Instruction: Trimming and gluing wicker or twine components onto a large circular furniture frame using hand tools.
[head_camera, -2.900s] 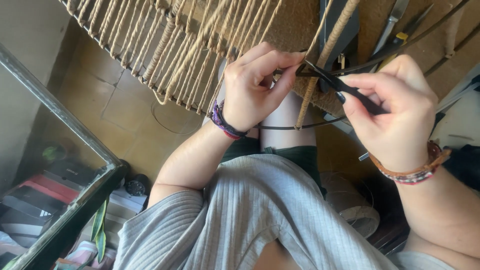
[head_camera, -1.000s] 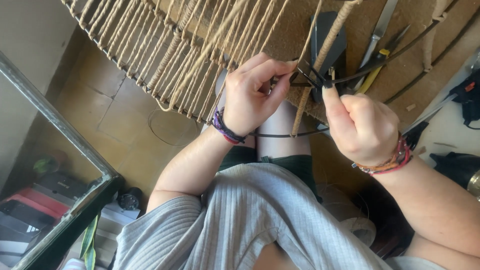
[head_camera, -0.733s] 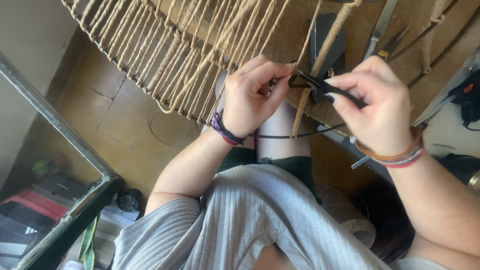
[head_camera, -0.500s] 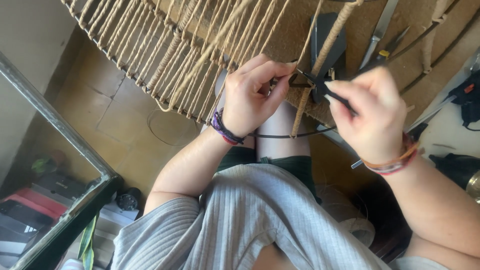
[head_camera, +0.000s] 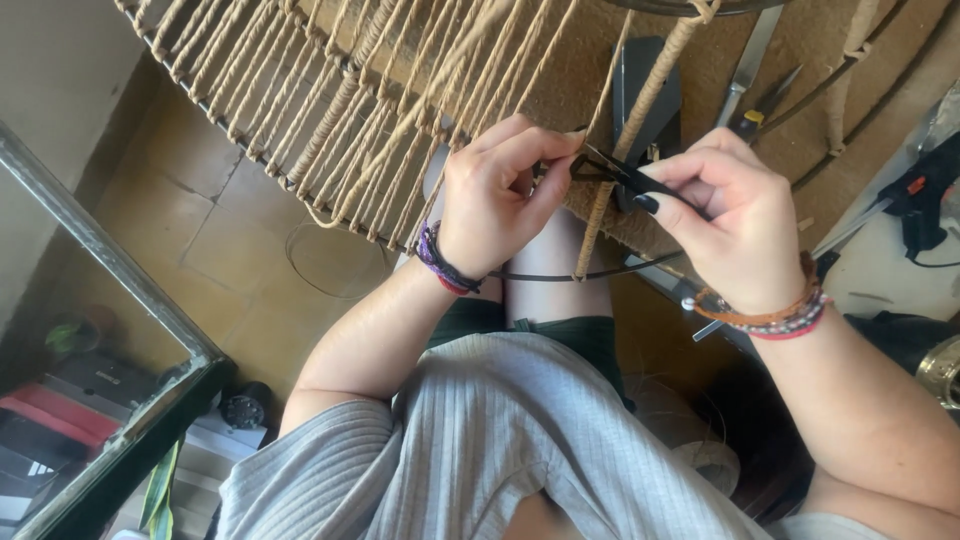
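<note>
A round black wire frame (head_camera: 620, 270) wound with tan jute cords (head_camera: 330, 110) hangs above my lap. One cord-wrapped spoke (head_camera: 650, 100) runs down to the wire. My left hand (head_camera: 495, 195), with a purple wristband, pinches the frame just left of this spoke. My right hand (head_camera: 735, 225), with beaded bracelets, pinches a thin black strip (head_camera: 610, 172), like a cable tie, that crosses the spoke between both hands. What the left fingertips hold is partly hidden.
A glass-topped table with a dark metal edge (head_camera: 110, 290) stands at the left, above a tiled floor (head_camera: 230, 230). Scissors and metal tools (head_camera: 750, 60) lie at the top right, next to a black block (head_camera: 640, 90). A black glue gun (head_camera: 925, 190) is at the far right.
My right hand shifted its hold along the black strip and has drawn back toward the spoke. My left hand has kept its pinch in the same place.
</note>
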